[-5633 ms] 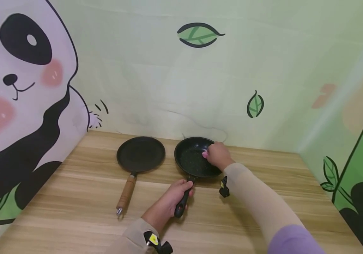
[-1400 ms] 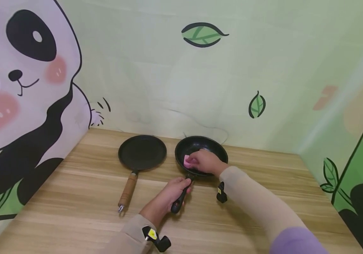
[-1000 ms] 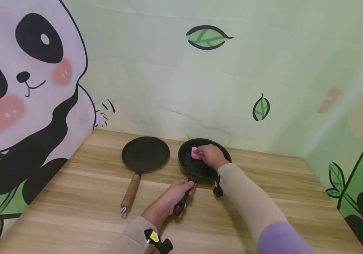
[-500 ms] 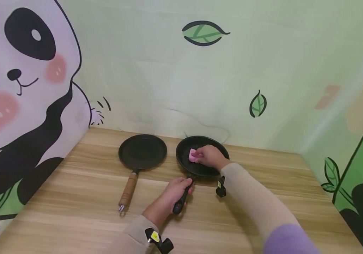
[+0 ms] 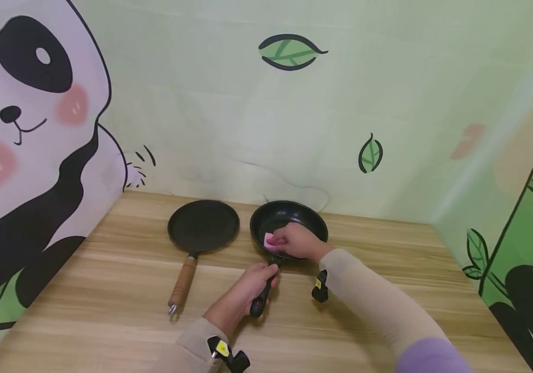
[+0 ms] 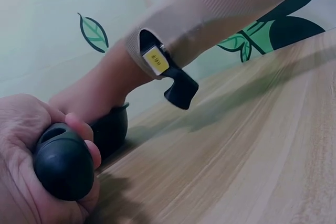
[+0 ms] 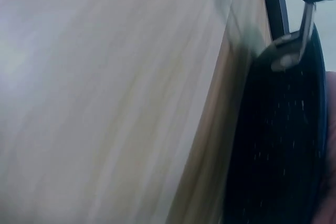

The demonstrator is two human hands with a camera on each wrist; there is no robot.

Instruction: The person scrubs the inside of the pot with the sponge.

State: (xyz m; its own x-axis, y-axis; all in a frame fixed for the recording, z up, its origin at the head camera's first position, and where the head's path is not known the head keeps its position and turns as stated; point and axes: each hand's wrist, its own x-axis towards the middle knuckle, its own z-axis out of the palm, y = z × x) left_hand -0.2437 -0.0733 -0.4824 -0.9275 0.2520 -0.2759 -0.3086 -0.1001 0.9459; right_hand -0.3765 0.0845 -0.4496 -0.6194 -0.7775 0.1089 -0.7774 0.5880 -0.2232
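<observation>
A black frying pan (image 5: pixel 307 217) sits on the wooden table, its handle pointing toward the person. My left hand (image 5: pixel 254 282) grips that black handle (image 5: pixel 259 303), thumb along the top; the left wrist view shows the fingers curled round the handle's rounded end (image 6: pixel 65 166). Inside the pan, my right hand (image 5: pixel 296 241) pinches a small pink sponge (image 5: pixel 268 241) against the near left part of the pan's inside. In the right wrist view the pan's dark outer side (image 7: pixel 275 145) fills the right part, and only an edge of the hand shows; the sponge is hidden there.
A flat black griddle pan (image 5: pixel 203 225) with a wooden handle (image 5: pixel 183 282) lies left of the frying pan on the wooden table (image 5: pixel 107 311). Behind it rises a pale green backdrop (image 5: pixel 201 103) with a painted panda and leaves.
The right hand has moved the pink sponge about inside the frying pan, from its right side earlier to the middle, now to the near left. The left hand keeps its grip on the handle.
</observation>
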